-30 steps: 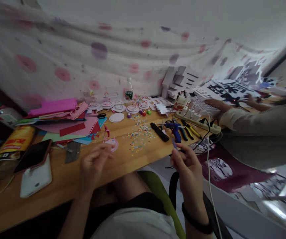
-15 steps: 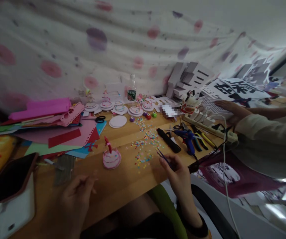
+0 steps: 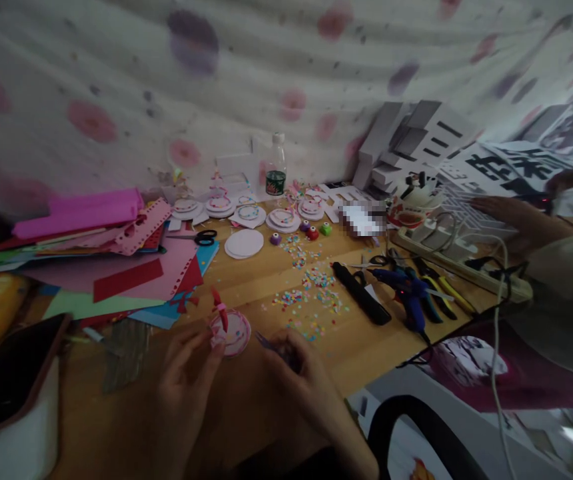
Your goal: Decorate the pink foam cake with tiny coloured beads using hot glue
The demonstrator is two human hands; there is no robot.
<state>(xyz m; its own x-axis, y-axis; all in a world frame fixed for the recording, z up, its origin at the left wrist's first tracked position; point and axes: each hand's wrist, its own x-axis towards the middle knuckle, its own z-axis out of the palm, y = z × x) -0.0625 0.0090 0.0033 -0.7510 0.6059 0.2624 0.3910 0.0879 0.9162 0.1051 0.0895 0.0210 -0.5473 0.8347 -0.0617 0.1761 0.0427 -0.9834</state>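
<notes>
Confetti point(image 3: 319, 279) lies scattered on the table point(image 3: 356, 360). Left of the confetti, and nearer, sits a small disc point(image 3: 238, 332); farther left spreads a paper stack point(image 3: 131, 279) (with a phone point(image 3: 16, 367) nearer on that side). Behind the confetti stands a bottle point(image 3: 276, 170); to the confetti's right lie a glue gun point(image 3: 409, 290) and pliers point(image 3: 459, 293); behind right, a cup point(image 3: 409, 215), probably holding pens point(image 3: 415, 180).

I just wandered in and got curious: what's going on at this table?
A person has both hands at a small round pink piece with a red pointed part on it. The left hand is at its left edge; whether it grips is hard to tell. The right hand holds what look like tweezers, near its right side. Colourful bits lie scattered beyond, with a blue glue gun farther right.
</notes>
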